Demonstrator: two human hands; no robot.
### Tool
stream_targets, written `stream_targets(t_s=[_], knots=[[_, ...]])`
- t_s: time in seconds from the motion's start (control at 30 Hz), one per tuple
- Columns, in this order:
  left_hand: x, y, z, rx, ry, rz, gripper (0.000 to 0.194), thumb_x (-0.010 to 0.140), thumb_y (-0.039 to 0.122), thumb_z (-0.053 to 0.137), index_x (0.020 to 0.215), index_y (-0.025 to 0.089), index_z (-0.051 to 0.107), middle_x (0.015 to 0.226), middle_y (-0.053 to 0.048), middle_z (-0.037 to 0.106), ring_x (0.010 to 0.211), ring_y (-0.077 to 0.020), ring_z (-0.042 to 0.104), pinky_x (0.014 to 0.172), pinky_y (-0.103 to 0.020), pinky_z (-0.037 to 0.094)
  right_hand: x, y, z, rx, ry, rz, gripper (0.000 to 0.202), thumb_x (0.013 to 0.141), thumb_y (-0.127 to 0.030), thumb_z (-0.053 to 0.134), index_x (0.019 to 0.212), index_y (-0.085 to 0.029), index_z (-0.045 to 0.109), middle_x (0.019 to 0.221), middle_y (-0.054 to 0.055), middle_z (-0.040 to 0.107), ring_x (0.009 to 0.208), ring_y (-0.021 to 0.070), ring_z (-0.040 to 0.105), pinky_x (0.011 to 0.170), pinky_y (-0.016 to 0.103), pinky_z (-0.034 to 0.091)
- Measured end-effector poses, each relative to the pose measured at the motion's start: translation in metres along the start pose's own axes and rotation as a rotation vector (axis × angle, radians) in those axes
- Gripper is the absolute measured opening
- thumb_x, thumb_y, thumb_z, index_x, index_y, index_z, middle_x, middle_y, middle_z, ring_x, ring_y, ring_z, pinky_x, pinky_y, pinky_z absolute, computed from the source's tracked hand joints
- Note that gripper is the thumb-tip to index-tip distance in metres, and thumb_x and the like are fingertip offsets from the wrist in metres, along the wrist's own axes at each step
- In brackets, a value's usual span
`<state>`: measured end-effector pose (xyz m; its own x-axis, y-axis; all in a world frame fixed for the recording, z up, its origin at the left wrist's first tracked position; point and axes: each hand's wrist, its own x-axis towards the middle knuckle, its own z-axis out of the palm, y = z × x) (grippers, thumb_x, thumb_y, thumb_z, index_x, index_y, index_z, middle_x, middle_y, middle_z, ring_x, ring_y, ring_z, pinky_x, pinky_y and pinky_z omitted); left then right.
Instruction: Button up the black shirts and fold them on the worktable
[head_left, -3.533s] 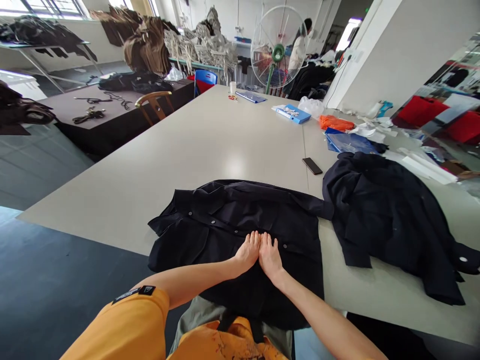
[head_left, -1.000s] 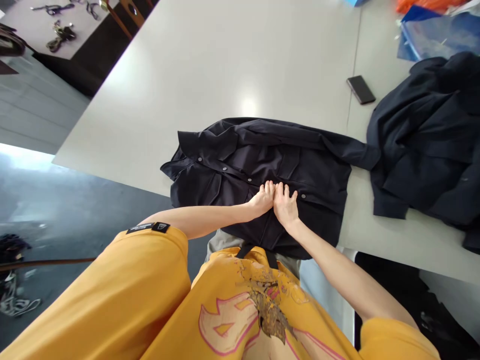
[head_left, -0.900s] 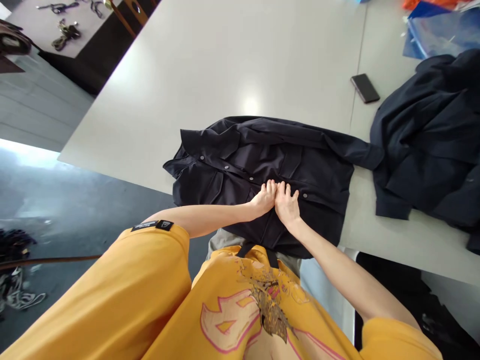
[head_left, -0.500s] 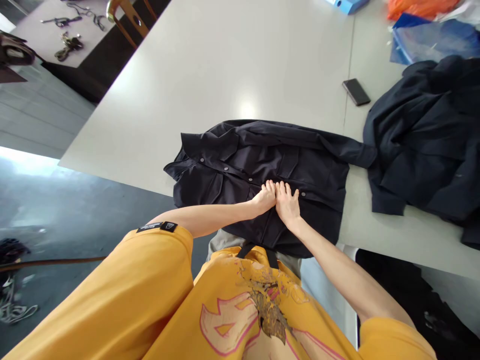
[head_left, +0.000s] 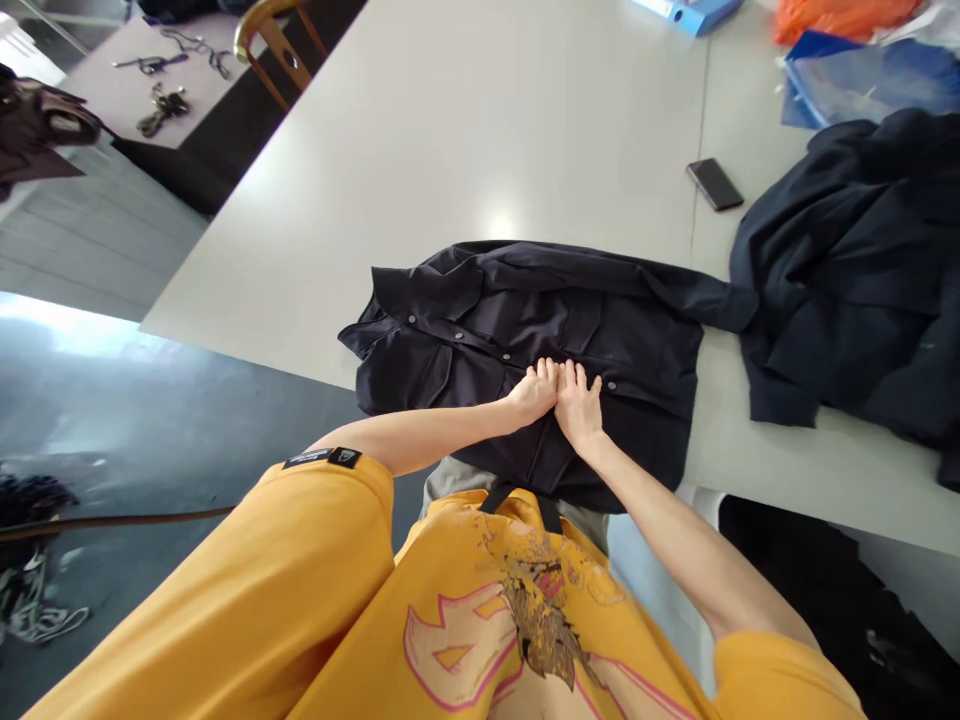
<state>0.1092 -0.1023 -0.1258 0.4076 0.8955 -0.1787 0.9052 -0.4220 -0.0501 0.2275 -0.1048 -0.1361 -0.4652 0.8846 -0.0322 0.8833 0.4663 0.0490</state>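
A dark jacket (head_left: 480,300) with metal snap buttons lies spread on the pale table, its collar to the left and one sleeve stretched right along its far side. My left hand (head_left: 535,392) rests at the front placket with fingers curled down on the cloth. Right beside it, touching, my right hand (head_left: 579,405) presses on the placket, its fingers bent and the thumb a little apart, left of a button. Whatever cloth is between the fingertips is too small to make out.
A second dark garment (head_left: 862,290) lies at the right, touching the jacket's cuff. Beyond are a phone (head_left: 715,184), a blue plastic bag (head_left: 870,80), an orange bag (head_left: 844,15) and a blue object (head_left: 694,12). The table's (head_left: 255,320) near edge runs beside my body.
The view has shifted slightly, so the table and jacket appear a little further right. Both hands stay together at nearly the same spot on the placket.
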Motion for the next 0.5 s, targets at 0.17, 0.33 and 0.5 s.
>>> stream_targets(t_s=[0.17,0.33,0.5], knots=[[-0.001,0.003,-0.007,-0.022,-0.015,-0.025,0.055,0.1,0.008,0.024,0.152,0.001,0.039,0.151,-0.029,0.045,0.142,-0.0346,0.045,0.105,-0.045,0.049,-0.001,0.0,-0.002,-0.006,-0.011,-0.004,0.057,0.097,-0.007,0.024,0.15,-0.004,0.044,0.152,0.025,0.046,0.138,0.0384,0.044,0.103,0.069,0.043],[-0.005,-0.001,0.002,-0.13,0.026,-0.047,0.055,0.098,0.011,0.032,0.152,0.005,0.042,0.154,-0.025,0.043,0.146,-0.0335,0.039,0.114,-0.046,0.042,0.0,-0.002,-0.002,-0.002,0.003,-0.014,0.057,0.096,-0.007,0.026,0.151,-0.003,0.043,0.149,0.027,0.048,0.136,0.0401,0.046,0.101,0.068,0.044],[-0.01,-0.005,0.014,-0.212,0.099,-0.047,0.056,0.096,0.011,0.035,0.151,0.006,0.044,0.155,-0.023,0.043,0.149,-0.0321,0.035,0.118,-0.048,0.036,-0.001,-0.002,0.001,0.038,0.023,-0.006,0.057,0.096,-0.009,0.026,0.151,-0.004,0.043,0.151,0.025,0.047,0.137,0.039,0.044,0.104,0.068,0.04]])
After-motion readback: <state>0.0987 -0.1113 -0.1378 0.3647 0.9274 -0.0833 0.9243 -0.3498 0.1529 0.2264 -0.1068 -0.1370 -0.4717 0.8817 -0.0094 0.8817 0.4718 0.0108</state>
